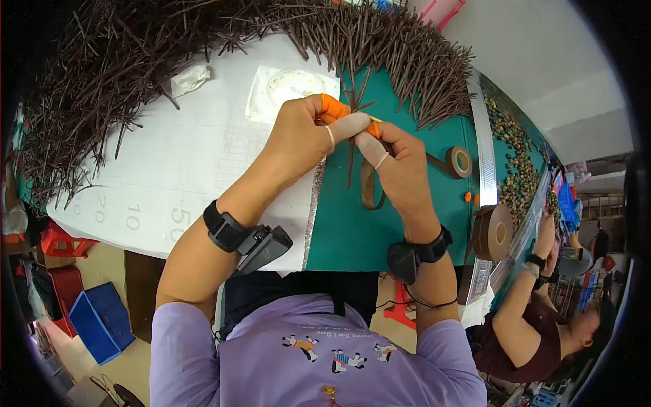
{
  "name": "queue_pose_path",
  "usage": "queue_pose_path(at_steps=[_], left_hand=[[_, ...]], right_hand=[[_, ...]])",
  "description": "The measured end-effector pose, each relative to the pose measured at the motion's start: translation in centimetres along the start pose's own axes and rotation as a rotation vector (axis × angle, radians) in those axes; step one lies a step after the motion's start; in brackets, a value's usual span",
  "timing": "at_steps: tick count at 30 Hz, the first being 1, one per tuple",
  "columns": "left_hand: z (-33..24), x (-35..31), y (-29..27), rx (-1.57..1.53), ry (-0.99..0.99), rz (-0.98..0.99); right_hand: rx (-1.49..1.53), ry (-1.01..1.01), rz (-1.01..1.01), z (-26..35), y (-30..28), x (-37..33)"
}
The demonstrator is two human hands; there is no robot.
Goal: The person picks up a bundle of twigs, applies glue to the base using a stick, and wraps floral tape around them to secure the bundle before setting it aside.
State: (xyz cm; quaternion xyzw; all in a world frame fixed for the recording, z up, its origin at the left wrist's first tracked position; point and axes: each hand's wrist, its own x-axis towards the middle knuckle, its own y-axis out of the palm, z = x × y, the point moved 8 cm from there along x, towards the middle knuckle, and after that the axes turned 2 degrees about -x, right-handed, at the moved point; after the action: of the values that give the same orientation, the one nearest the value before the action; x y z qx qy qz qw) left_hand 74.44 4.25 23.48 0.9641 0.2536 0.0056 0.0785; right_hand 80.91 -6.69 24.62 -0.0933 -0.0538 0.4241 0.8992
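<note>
- The brown twig [350, 166] stands between my fingertips, over the green mat [346, 237].
- I'd judge I'm binding its stem with brown tape [368, 190]; the next turn calls for even tension.
- My left hand [300, 132] pinches the twig; my right hand [405, 161], meeting it, seemingly pinches the tape.
- Both forearms angle inward.

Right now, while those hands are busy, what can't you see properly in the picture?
All in the head view:
Middle of the twigs: hidden by the left hand and right hand.
Part of the brown ribbon: hidden behind the right hand.
Pink thing at the top: cut off by the picture's edge.
Little brownish bits at the right: too small to tell what they are.
</note>
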Motion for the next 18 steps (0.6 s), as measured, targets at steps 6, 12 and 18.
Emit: queue_pose_path(at_steps=[6,12,18], left_hand=[[0.1,0.1,-0.2,0.045,-0.068,0.069],[0.3,0.2,0.0,-0.017,-0.134,0.126],[0.2,-0.2,0.9,-0.235,-0.179,0.252]], right_hand=[[0.181,0.121,0.073,-0.9,-0.7,0.5],[0.159,0.091,0.087,-0.7,-0.5,0.7],[0.084,0.045,0.092,-0.5,-0.3,0.7]])
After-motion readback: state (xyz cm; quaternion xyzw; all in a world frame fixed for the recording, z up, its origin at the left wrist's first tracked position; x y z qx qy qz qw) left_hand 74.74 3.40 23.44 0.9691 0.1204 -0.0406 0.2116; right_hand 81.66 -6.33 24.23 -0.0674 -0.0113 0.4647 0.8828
